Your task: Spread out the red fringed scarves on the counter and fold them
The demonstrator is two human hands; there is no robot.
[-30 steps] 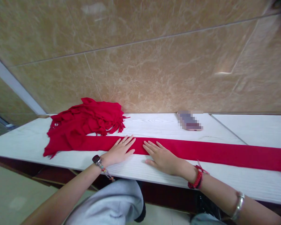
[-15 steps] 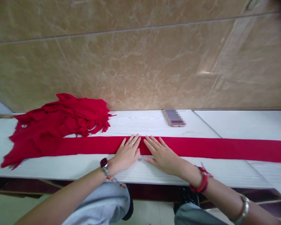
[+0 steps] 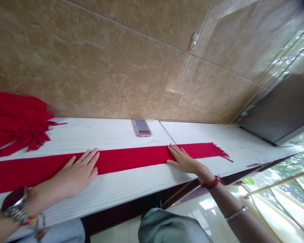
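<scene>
A long red scarf (image 3: pixel 134 156) lies as a narrow flat strip along the white counter, its fringed end toward the right. My left hand (image 3: pixel 77 173) rests flat on the left part of the strip, fingers stretched out and a ring on one finger. Farther right, my right hand (image 3: pixel 181 159) lies palm down on the scarf, its fingers extended, short of the fringe. Neither hand grips the cloth. At the far left a heap of red fringed cloth (image 3: pixel 17 118) sits behind the strip, partly out of view.
A phone (image 3: pixel 142 127) lies on the white counter (image 3: pixel 111 131) against the brown marbled wall (image 3: pixel 111 77). A dark grey box-like object (image 3: pixel 278 108) stands at the counter's right end. A railing (image 3: pixel 278 185) and windows are beyond it.
My view has turned to the right, bringing the scarf's fringed end into sight. My hands, close together before, are now wide apart, the right one farther along toward the fringe.
</scene>
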